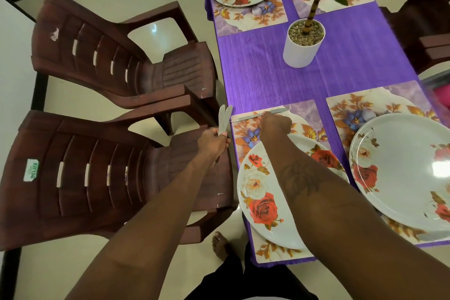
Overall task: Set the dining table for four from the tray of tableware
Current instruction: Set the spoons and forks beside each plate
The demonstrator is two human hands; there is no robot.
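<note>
Purple cloth covers the surface [353, 56], with a potted plant [303, 41] at its middle. From the plant, four floral plates [258, 197] sit on placemats [304, 114] at 11, 12, 5 and 6 o'clock, so that step looks done. The right hand [275, 124], fingers curled on a knife [263, 114], lays it at the 6 o'clock plate's 12 o'clock. The left hand [211, 140] grips two knives [224, 117] off the surface's 9 o'clock edge. Those knives remain to be placed; no tray is in view.
</note>
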